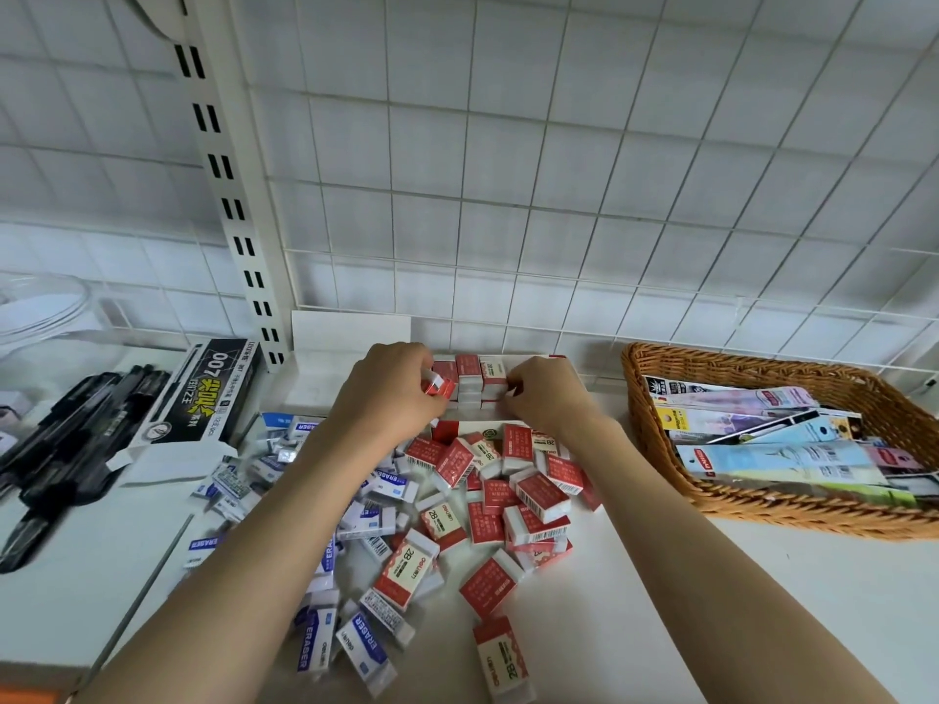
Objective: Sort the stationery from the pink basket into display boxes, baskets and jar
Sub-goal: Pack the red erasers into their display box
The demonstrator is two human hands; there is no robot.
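My left hand point(394, 386) is up at the white display box point(350, 330) against the wire grid wall point(559, 170), fingers curled round 1 red eraser point(438, 387), which I hold at the left end of the row of red erasers point(475, 376) standing on edge inside the box. My right hand point(546, 393) is at the other end of that row, fingertips point(510, 391) curled against the rightmost eraser there; whether they pinch it or only press it I cannot tell. Both my forearms reach in from the bottom of the view across the white shelf point(762, 602).

Between my arms lies a loose heap of red erasers point(513, 495), flat and tumbled, just in front of the box. To its left, touching it, is a heap of blue erasers point(355, 520), partly under my left forearm. Further left a black pen box point(213, 393) lies open with black pens point(66, 429) beside it, and a clear jar point(40, 307) stands behind them, blurred. On the right a wicker basket point(660, 398) holds long flat stationery packs point(762, 439), well apart from the erasers
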